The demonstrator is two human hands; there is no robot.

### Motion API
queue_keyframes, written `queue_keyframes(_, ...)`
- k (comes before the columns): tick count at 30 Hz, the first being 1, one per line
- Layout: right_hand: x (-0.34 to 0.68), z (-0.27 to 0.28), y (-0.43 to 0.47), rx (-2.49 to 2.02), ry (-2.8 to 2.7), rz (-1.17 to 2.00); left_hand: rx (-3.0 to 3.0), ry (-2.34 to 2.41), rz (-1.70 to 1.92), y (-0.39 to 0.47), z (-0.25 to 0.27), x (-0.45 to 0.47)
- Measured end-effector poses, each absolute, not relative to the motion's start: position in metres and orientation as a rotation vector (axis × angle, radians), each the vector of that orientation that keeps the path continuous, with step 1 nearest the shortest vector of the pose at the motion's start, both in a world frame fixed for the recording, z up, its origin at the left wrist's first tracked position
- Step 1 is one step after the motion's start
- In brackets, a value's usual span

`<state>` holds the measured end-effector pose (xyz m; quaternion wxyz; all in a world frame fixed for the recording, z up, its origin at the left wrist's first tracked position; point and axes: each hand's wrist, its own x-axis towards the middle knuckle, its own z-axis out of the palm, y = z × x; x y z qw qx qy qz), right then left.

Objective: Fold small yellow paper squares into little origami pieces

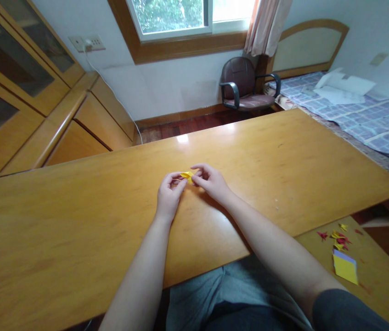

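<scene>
A small piece of folded yellow paper (187, 175) is held between my two hands, just above the middle of the wooden table (77, 216). My left hand (171, 193) pinches its left end between thumb and fingers. On the other side, my right hand (211, 181) has its thumb and fingers closed on the right end. The fingertips cover parts of the paper, so its full shape is hidden.
At lower right, a lower surface (383, 271) bears several red and yellow folded paper figures (339, 239) and a stack of yellow paper squares (345, 269). Beyond the table stand a brown armchair (240, 82), a bed (363, 115) and a wooden cabinet (59, 124).
</scene>
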<state>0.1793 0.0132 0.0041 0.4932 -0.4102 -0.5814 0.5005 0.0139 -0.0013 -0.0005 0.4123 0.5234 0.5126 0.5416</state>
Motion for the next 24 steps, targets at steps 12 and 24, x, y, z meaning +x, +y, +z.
queue_keyframes(12, 0.184, 0.004, 0.013, -0.872, -1.463, 1.381, 1.346, 1.219, 1.281, 0.002, 0.001, 0.007)
queue_keyframes(24, 0.187, 0.013, 0.010, -0.812, -1.413, 1.601, 1.158, 1.151, 1.241, 0.000, 0.001, 0.006)
